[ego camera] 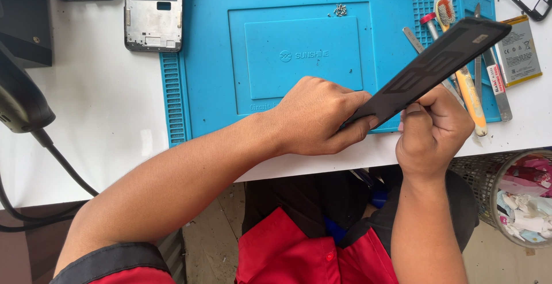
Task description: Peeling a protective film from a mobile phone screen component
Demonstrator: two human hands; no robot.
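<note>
Black phone back cover [431, 65] is being held tilted above the blue repair mat [207, 88], keeping its edge reachable. It is being pinched closed by the left hand [319, 117] and the right hand [431, 131].

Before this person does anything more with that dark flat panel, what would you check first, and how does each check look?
1. Left hand grips the dark panel at its lower end: ok.
2. Right hand touches the panel's edge: ok.
3. Panel raised clear of the blue mat: ok.
4. Small screws lie together on the mat: ok.
5. Tools lie under the tilted panel, possibly in the way: cannot tell.
6. Panel undamaged: cannot tell.
</note>
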